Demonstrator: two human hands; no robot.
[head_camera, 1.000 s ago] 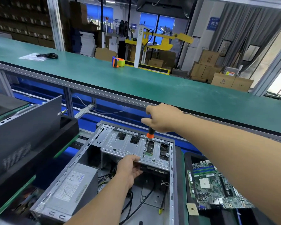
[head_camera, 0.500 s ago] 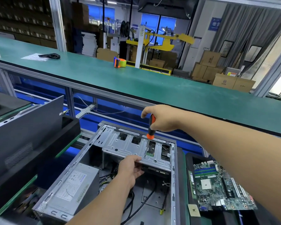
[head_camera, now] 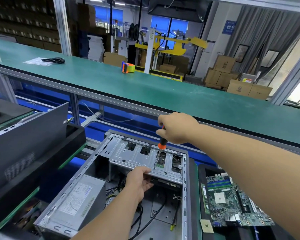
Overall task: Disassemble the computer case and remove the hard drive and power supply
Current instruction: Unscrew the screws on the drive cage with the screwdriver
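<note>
Computer case (head_camera: 93, 161): open, lying flat; holds power supply (head_camera: 76, 198) at near-left corner, drive cage (head_camera: 139, 156) at far end, loose cables. Motherboard (head_camera: 232, 201) just beside, right. Right hand (head_camera: 177, 127) grips screwdriver (head_camera: 160, 146), tip on cage. Left hand (head_camera: 139, 181), fingers curled, grasps cage's near edge.

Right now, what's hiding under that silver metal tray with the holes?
Through the holes in the drive cage a green board shows, and a dark drive edge sticks out below. The left hand covers part; the rest is hidden.
</note>
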